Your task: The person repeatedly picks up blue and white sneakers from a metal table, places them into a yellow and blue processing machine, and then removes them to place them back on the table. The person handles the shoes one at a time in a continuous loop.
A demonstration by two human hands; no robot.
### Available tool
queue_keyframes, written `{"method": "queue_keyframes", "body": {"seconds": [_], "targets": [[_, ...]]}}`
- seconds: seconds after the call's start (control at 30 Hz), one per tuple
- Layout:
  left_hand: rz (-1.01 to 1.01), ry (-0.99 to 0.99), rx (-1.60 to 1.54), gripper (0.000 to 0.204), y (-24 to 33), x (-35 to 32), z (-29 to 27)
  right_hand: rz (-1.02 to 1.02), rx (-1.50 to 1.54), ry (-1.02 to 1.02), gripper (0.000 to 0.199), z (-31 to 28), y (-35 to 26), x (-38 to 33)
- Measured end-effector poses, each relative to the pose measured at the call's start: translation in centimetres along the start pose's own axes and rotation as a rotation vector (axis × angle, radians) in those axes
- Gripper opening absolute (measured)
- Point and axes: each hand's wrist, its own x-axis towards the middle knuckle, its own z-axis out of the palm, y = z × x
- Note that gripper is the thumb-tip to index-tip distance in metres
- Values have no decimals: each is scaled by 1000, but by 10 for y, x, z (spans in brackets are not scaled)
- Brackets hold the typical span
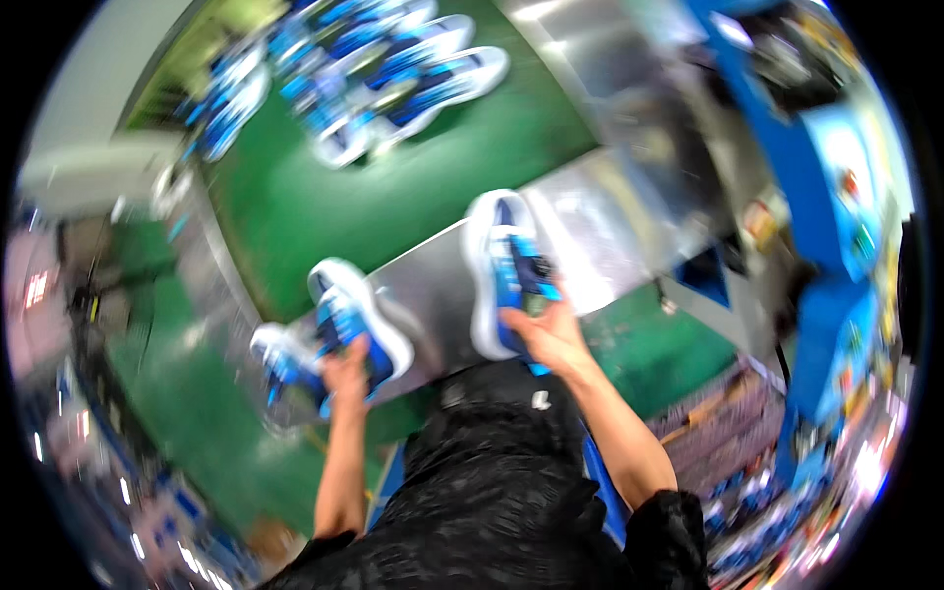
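My right hand (pixel 553 332) is closed on the heel end of a blue sneaker (pixel 499 261) with a thick white sole, its toe pointing away from me. To its left, my left hand (pixel 344 374) grips the near end of another blue and white sneaker (pixel 346 310), tilted so its white sole faces right. A third sneaker (pixel 280 356) lies against the left side of that hand; whether the fingers hold it too cannot be told. All of these shoes are over a metal ledge (pixel 442 320) in front of my body. Motion blurs the fingers.
Beyond the ledge, a green surface (pixel 393 211) carries a cluster of similar sneakers (pixel 433 84), with more shoes (pixel 234 103) at its far left. Shiny metal plating (pixel 629 197) extends to the right, near blue machine-like housings (pixel 831 177). Green floor (pixel 187 393) shows at lower left.
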Motion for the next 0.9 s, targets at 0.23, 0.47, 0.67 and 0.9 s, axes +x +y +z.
{"method": "queue_keyframes", "body": {"seconds": [0.23, 0.47, 0.67, 0.9], "targets": [[426, -902, 97, 69, 151, -30, 62, -415, 362, 290, 74, -9, -102, -178], [675, -1863, 447, 81, 138, -207, 125, -804, 506, 1050, 89, 38, 27, -475], [-391, -2327, 1266, 89, 28, -445, -29, -120, 840, 1970, 80, 296, 135, -667], [1026, -2882, 1126, 66, -119, -572, -47, 744, 464, 2727, 68, 283, 239, -664]]}}
